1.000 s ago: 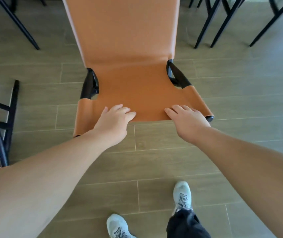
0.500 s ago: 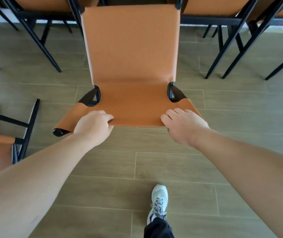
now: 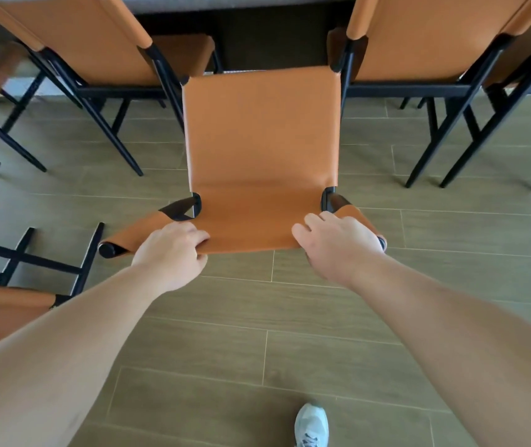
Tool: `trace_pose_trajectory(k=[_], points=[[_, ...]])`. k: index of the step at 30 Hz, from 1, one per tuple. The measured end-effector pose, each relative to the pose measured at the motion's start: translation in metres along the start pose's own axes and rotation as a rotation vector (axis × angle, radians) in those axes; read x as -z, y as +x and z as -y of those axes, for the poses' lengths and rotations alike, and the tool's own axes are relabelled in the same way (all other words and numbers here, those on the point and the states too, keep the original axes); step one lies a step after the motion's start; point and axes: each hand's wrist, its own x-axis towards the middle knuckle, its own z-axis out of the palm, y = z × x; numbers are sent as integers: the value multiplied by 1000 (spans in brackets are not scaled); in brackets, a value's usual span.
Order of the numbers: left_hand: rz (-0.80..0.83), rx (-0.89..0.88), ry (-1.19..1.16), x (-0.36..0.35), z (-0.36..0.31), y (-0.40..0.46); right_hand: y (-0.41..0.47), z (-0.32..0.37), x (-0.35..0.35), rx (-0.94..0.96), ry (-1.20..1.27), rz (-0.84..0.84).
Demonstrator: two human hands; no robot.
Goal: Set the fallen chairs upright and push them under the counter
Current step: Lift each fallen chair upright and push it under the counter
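Chair pushed nearer counter, flanking chairs

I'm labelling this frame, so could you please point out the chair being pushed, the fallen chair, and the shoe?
Pushed chair (image 3: 260,133), head view, middle of its orange backrest.
Fallen chair (image 3: 9,301), head view, orange panel at the left edge.
Shoe (image 3: 311,425), head view, toe of the pale sneaker.

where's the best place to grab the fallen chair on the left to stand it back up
Judging from its pose, grip the fallen chair by its black frame rails, coming from its right side, where you stand. The legs point up and away, bare and narrow enough for a full grip; the orange seat panel looks too broad and flat.
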Motion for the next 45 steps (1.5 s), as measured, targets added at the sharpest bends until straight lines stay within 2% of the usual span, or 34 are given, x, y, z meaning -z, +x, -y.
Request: trace_pose_trajectory(k=[13, 17, 22, 27, 37, 45], points=[[-90, -25, 74, 35, 11, 56, 54, -39, 26, -38, -33, 15], [-89, -75, 124, 49, 19, 84, 77, -56, 35, -37, -40, 5], [-190, -135, 140, 70, 28, 125, 112, -84, 60, -36, -8, 19], [-217, -184, 103, 94, 38, 172, 152, -113, 81, -57, -3, 42], [-185, -306, 56, 137, 54, 257, 222, -161, 93, -111, 17, -15], [-265, -376, 106, 136, 62, 279, 242, -174, 90, -121, -7, -84]])
